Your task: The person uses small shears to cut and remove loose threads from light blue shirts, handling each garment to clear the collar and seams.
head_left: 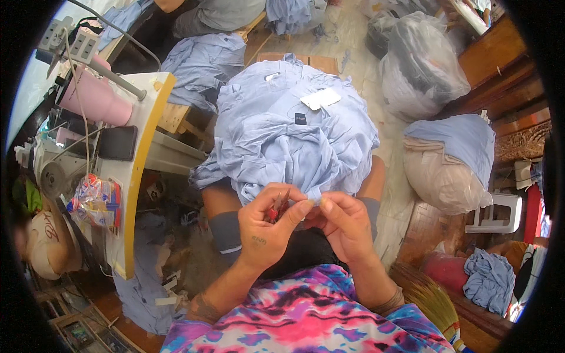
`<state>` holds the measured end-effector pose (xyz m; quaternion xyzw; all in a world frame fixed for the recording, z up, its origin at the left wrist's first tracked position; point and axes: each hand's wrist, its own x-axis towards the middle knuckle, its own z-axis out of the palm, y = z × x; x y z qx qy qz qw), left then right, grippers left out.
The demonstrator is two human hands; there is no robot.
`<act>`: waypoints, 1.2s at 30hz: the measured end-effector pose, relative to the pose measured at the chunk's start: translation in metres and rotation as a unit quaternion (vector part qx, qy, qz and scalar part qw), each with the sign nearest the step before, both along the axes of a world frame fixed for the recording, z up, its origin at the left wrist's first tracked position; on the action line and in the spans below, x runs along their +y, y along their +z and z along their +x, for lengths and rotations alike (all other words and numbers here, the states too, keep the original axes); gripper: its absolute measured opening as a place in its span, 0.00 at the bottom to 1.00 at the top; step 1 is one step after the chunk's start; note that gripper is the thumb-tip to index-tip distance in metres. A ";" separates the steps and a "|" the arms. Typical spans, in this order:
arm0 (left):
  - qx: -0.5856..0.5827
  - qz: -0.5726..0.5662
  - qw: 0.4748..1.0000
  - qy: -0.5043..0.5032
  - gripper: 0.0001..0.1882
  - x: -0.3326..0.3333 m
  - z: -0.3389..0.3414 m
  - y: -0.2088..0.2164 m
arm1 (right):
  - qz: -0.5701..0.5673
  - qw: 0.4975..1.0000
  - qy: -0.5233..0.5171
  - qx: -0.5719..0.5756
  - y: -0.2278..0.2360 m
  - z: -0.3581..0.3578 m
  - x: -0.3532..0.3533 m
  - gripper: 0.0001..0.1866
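Note:
A heap of light blue garments (265, 147) lies across my lap, with a white tag (320, 99) and a small dark label (301, 119) on top. In my left hand (265, 229) sits a small pair of red-handled thread snips (274, 214), tucked in the palm under curled fingers. Its thumb and index finger also pinch a corner of the blue cloth at the heap's near edge. My right hand (347, 226) pinches the same bit of cloth, thumb against fingertips, almost touching the left. The fingers partly hide the pinched edge.
At left stands a white, yellow-edged table (136, 170) with a phone (117, 143), a pink tumbler (97, 97) and a plastic-wrapped pack (97, 200). Bagged bundles (424, 65), a cloth-topped bundle (450, 159), a white stool (497, 215) and a broom (426, 300) are at right.

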<state>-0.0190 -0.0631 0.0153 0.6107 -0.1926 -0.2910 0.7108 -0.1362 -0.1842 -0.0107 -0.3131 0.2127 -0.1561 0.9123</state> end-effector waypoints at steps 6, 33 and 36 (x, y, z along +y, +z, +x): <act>0.107 -0.024 0.991 -0.079 0.16 0.026 -0.003 0.017 | 0.086 0.996 0.012 -0.025 -0.007 0.003 0.006 0.11; 0.305 -0.045 0.935 -0.175 0.23 0.034 -0.006 0.016 | 0.030 1.000 0.005 -0.002 0.000 0.014 0.015 0.12; 0.272 -0.022 0.943 -0.191 0.23 0.036 -0.004 0.013 | -0.102 0.994 -0.031 0.012 -0.001 0.013 0.017 0.09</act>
